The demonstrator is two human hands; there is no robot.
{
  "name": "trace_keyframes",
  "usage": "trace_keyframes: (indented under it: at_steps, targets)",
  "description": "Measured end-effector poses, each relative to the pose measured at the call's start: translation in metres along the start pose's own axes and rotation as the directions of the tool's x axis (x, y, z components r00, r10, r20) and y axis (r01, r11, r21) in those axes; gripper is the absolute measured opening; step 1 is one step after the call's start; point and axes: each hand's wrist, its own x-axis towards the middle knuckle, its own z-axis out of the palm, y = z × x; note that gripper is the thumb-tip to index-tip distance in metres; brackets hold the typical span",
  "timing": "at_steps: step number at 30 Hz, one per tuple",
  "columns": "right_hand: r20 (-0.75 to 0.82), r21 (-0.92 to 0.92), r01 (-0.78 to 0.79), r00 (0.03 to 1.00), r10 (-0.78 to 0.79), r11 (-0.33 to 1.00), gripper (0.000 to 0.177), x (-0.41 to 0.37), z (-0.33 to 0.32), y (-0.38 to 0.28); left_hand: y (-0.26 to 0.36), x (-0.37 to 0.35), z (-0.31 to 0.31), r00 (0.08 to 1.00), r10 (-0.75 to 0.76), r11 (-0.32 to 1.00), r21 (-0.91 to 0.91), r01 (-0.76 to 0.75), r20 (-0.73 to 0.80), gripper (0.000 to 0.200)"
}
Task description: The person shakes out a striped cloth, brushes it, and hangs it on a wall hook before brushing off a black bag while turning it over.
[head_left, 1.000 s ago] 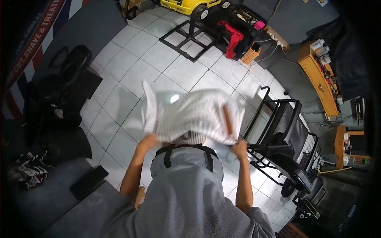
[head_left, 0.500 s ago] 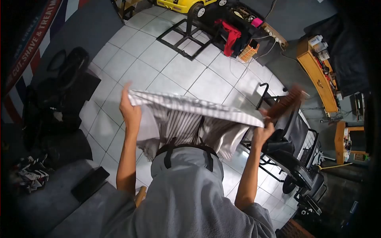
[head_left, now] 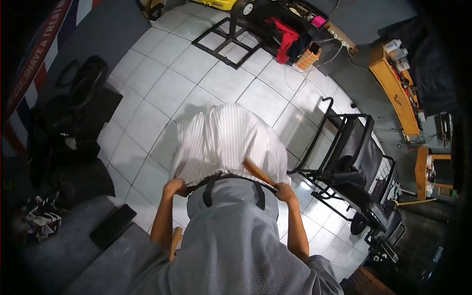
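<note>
A white-and-grey striped barber cape (head_left: 226,132) billows out over the floor in front of my waist. My left hand (head_left: 176,188) is closed on its near left edge, close to my hip. At the near right edge my right hand (head_left: 285,192) is closed on the cloth too. A brown wooden brush (head_left: 258,171) sticks out of the right hand, slanting forward and left across the cape. Its bristles cannot be made out now, and the fingertips of both hands are partly hidden.
A black-framed barber chair (head_left: 349,172) stands close on my right. Ahead on the tiled floor (head_left: 172,81) is a black metal frame (head_left: 228,44), with a red cloth (head_left: 285,42) and an orange basket (head_left: 309,58) beyond. A wooden shelf (head_left: 393,93) lines the right wall. Dark seats (head_left: 73,128) are left.
Both hands have come down and back toward my waist. The cape, stretched and folded between them before, now spreads forward. The brush has swung from pointing outward right to pointing inward.
</note>
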Motion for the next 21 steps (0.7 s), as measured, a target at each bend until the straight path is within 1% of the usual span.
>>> trace_keyframes:
  at_steps: [1,2,3,4,5,6,7,8,9,10,11,12,13,14,15,16,17,18,19,20,21]
  targets:
    - [-0.058,0.115,-0.003,0.998,0.009,0.993,0.030,-0.011,-0.013,-0.016,-0.011,0.000,-0.002,0.998,-0.018,0.996,-0.083,0.013,-0.059,0.032]
    - [-0.038,0.244,-0.033,0.998,0.044,0.969,0.032,-0.024,-0.041,-0.039,-0.020,0.000,-0.003,0.993,-0.044,0.985,-0.170,0.025,-0.113,0.032]
    - [-0.014,0.365,-0.060,0.997,0.070,0.929,0.035,-0.027,-0.063,-0.055,-0.024,-0.001,-0.016,0.984,0.033,0.980,-0.190,-0.067,-0.177,0.033]
    - [-0.087,0.395,0.088,0.995,-0.059,0.914,0.040,-0.016,-0.065,-0.046,-0.031,0.000,-0.034,0.964,0.101,0.966,-0.207,-0.155,-0.247,0.034]
    - [-0.133,0.506,0.211,0.977,-0.166,0.836,0.041,-0.012,-0.074,-0.050,-0.051,0.013,-0.041,0.849,0.030,0.913,-0.330,-0.238,-0.527,0.035]
    - [-0.004,0.601,0.123,0.989,-0.151,0.789,0.040,-0.022,-0.105,-0.072,-0.046,0.002,-0.062,0.725,-0.078,0.879,-0.391,-0.273,-0.684,0.034]
    - [-0.143,0.609,0.223,0.975,-0.172,0.761,0.034,-0.033,-0.126,-0.103,-0.034,-0.017,-0.089,0.650,-0.135,0.845,-0.430,-0.319,-0.747,0.033]
    - [-0.178,0.685,0.260,0.966,-0.190,0.680,0.030,-0.034,-0.137,-0.113,-0.019,-0.034,-0.115,0.568,-0.195,0.808,-0.459,-0.370,-0.800,0.032]
    - [-0.217,0.750,0.296,0.955,-0.203,0.592,0.026,-0.036,-0.146,-0.120,-0.009,-0.042,-0.132,0.459,-0.248,0.767,-0.462,-0.444,-0.853,0.031]
    - [-0.286,0.779,0.317,0.947,-0.144,0.541,0.022,-0.047,-0.161,-0.136,0.001,-0.047,-0.146,0.345,-0.307,0.726,-0.452,-0.518,-0.887,0.029]
    - [-0.351,0.802,0.343,0.933,-0.080,0.489,0.017,-0.055,-0.171,-0.148,0.013,-0.054,-0.158,0.322,-0.359,0.679,-0.482,-0.554,-0.876,0.029]
    - [-0.364,0.901,0.367,0.930,-0.055,0.230,0.013,-0.045,-0.161,-0.125,0.024,-0.060,-0.169,0.300,-0.411,0.630,-0.506,-0.589,-0.861,0.029]
    - [-0.421,0.906,0.422,0.892,0.164,0.029,0.011,-0.071,-0.180,-0.183,0.031,-0.061,-0.177,0.279,-0.463,0.580,-0.525,-0.622,-0.842,0.028]
    - [-0.478,0.876,0.480,0.877,0.040,-0.047,0.011,-0.077,-0.188,-0.190,0.032,-0.045,-0.175,0.156,-0.465,0.655,-0.457,-0.602,-0.871,0.035]
    - [-0.535,0.842,0.524,0.841,-0.079,-0.130,0.012,-0.078,-0.192,-0.194,0.034,-0.023,-0.166,0.032,-0.454,0.724,-0.389,-0.569,-0.891,0.042]
    - [-0.552,0.832,0.536,0.823,-0.130,-0.143,0.014,-0.077,-0.192,-0.196,0.046,-0.003,-0.155,0.037,-0.556,0.688,-0.485,-0.540,-0.830,0.063]
    - [-0.537,0.844,0.528,0.832,-0.143,-0.094,0.016,-0.077,-0.192,-0.201,0.062,0.021,-0.139,0.178,-0.758,0.489,-0.726,-0.483,-0.628,0.055]
    - [-0.520,0.853,0.520,0.840,-0.155,-0.042,0.019,-0.079,-0.192,-0.206,0.070,0.038,-0.122,0.637,-0.583,-0.111,-0.727,-0.677,-0.504,0.055]
    - [-0.500,0.861,0.508,0.851,-0.164,0.012,0.021,-0.081,-0.191,-0.212,0.078,0.057,-0.104,0.933,-0.259,-0.653,-0.666,-0.361,-0.251,0.056]
    - [-0.498,0.862,0.505,0.857,-0.132,0.029,0.022,-0.081,-0.185,-0.218,0.092,0.084,-0.081,0.962,0.098,-0.747,-0.658,-0.099,-0.256,0.054]
    - [-0.459,0.876,0.477,0.870,-0.180,0.068,0.021,-0.085,-0.188,-0.227,0.107,0.111,-0.059,0.867,0.443,-0.695,-0.698,0.171,-0.229,0.053]
